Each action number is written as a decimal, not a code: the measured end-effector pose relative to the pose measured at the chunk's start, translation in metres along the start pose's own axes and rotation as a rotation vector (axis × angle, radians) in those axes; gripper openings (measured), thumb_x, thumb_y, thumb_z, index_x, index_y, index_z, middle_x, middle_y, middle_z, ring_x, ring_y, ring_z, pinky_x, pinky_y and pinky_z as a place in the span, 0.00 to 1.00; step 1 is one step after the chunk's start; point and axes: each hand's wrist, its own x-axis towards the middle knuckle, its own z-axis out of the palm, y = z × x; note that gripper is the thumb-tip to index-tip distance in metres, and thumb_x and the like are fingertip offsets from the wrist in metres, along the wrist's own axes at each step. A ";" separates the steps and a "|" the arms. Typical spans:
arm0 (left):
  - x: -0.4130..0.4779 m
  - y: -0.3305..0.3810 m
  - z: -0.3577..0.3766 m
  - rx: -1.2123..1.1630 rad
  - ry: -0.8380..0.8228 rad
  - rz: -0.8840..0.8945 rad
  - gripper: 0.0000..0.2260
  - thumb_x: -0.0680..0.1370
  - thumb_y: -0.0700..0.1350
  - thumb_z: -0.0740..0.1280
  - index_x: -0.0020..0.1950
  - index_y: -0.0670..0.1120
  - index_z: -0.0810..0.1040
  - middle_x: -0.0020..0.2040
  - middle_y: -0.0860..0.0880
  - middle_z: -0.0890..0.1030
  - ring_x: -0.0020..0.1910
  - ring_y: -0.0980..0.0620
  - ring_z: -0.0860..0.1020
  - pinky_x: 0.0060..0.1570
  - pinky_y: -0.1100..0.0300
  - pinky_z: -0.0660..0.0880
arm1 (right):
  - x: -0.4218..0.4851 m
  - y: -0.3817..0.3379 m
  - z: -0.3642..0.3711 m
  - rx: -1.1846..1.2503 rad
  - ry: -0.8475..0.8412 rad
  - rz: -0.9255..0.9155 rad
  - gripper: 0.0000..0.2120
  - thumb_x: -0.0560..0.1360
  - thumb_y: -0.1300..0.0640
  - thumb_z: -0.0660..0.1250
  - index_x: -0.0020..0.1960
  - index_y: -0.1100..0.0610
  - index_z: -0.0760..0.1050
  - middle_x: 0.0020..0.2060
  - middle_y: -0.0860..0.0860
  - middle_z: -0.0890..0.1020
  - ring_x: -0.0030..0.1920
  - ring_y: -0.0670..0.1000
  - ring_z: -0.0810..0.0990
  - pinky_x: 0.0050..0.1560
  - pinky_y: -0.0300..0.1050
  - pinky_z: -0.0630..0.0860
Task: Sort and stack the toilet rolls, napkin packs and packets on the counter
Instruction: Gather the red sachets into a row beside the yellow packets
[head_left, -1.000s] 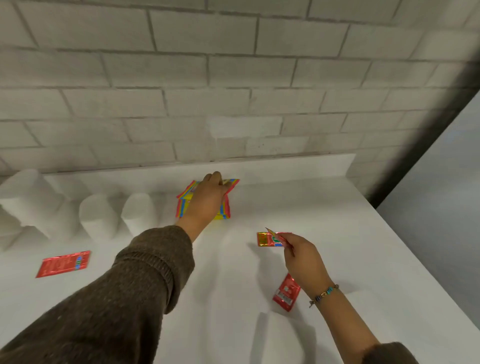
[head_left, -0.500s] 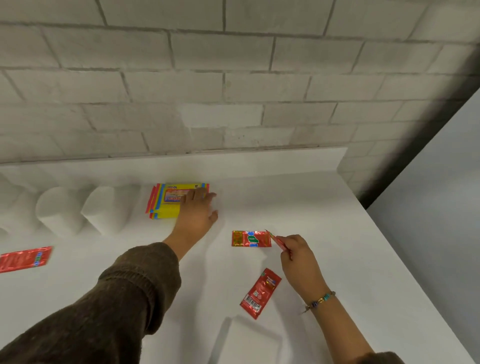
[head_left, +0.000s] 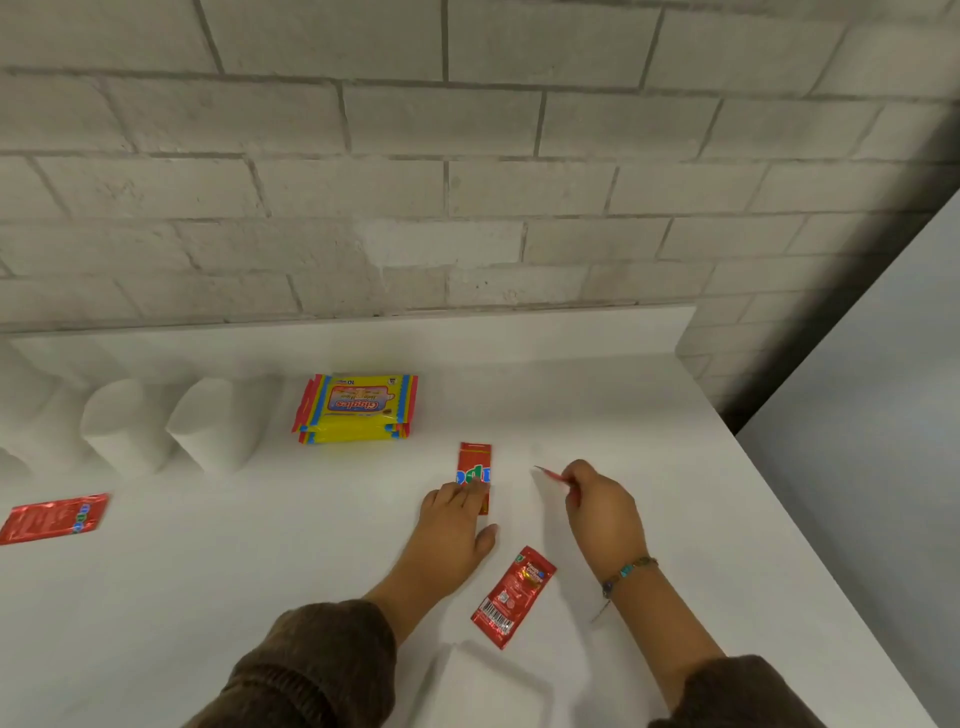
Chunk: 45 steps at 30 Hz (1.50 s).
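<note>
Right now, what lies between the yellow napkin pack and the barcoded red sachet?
The head view shows the left hand there, fingers touching a red packet; otherwise bare counter.

Left hand (head_left: 452, 525) now on packet (head_left: 475, 465)

On the top yellow napkin pack (head_left: 358, 410) the brand "Giggles" is printed in red, seen upside down, and the number "10" is set near its far edge. Large blue and green letters are shown on the red packet (head_left: 474, 462), partly covered by the left hand (head_left: 452, 530); only a "p" can be made out. A barcode is printed at the near end of the red sachet (head_left: 511, 597); its small wording cannot be read. The lettering on the far-left red packet (head_left: 52, 519) is blurred. Nothing can be read on the thin red piece (head_left: 550, 474) pinched in the right hand (head_left: 602, 506).
</note>
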 end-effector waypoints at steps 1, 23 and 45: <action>0.001 0.001 0.001 -0.001 0.000 -0.020 0.26 0.80 0.58 0.52 0.76 0.50 0.53 0.76 0.51 0.60 0.74 0.50 0.58 0.74 0.54 0.53 | 0.005 0.000 0.008 -0.032 -0.054 -0.037 0.12 0.77 0.64 0.57 0.57 0.59 0.75 0.48 0.54 0.81 0.47 0.54 0.80 0.48 0.40 0.75; 0.082 -0.019 0.005 -0.055 0.216 0.007 0.33 0.73 0.62 0.42 0.76 0.49 0.53 0.76 0.50 0.60 0.75 0.52 0.55 0.76 0.52 0.47 | 0.110 -0.037 0.051 -0.459 -0.508 -0.148 0.42 0.71 0.44 0.62 0.76 0.50 0.40 0.77 0.49 0.44 0.76 0.57 0.46 0.71 0.64 0.55; -0.139 -0.070 -0.051 -0.710 0.311 -0.290 0.12 0.77 0.37 0.63 0.57 0.49 0.78 0.62 0.51 0.74 0.59 0.54 0.74 0.61 0.61 0.69 | -0.058 -0.050 0.025 -0.632 -0.578 -0.364 0.09 0.74 0.58 0.64 0.54 0.54 0.73 0.55 0.53 0.75 0.57 0.57 0.72 0.60 0.53 0.64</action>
